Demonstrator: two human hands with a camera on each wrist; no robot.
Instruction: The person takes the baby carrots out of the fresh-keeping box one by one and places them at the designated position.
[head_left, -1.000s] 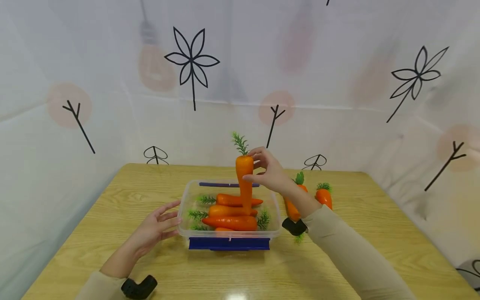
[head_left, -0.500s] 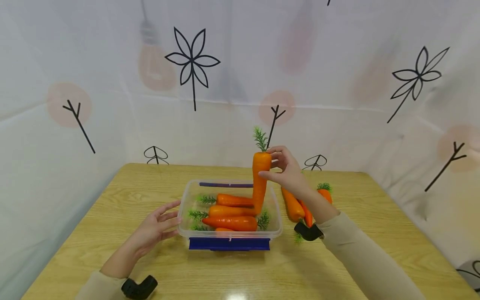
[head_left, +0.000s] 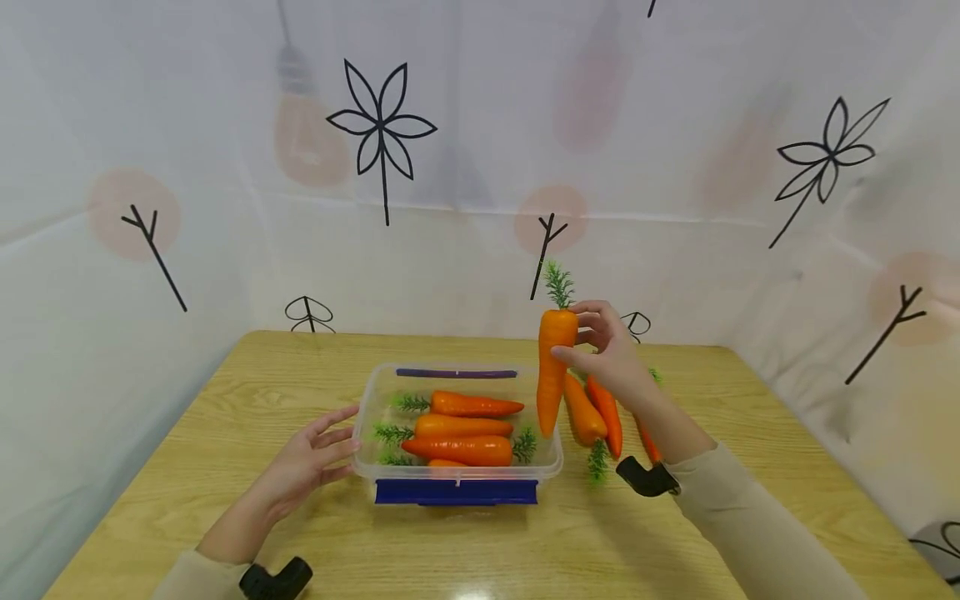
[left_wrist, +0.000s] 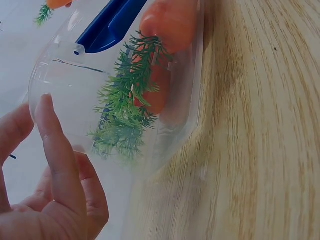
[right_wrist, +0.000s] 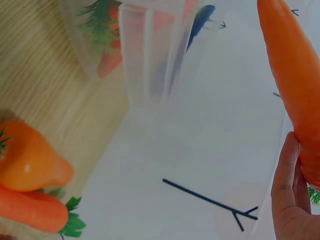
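Note:
My right hand [head_left: 611, 354] pinches an orange carrot [head_left: 553, 367] near its thick leafy end. It hangs almost upright, tip down, and overlaps the right rim of a clear plastic food container [head_left: 456, 473] in the head view. In the right wrist view the same carrot [right_wrist: 295, 75] fills the right edge. Several carrots lie in the container, among them a red-orange carrot [head_left: 468, 450] in front with its leaves to the right. My left hand [head_left: 311, 458] rests relaxed fingers against the container's left end. Its fingertips [left_wrist: 47, 102] touch the clear wall in the left wrist view.
Right of the container, several more carrots lie on the wooden table [head_left: 300, 367], including an orange carrot [head_left: 585, 412] and a slimmer red-orange carrot [head_left: 609, 417]. Blue clip flaps [head_left: 456, 492] hang at the container's front. A patterned white cloth [head_left: 465, 275] stands behind.
My right hand has carried the carrot rightward from over the middle of the container to its right rim. The left hand and the container stay in place.

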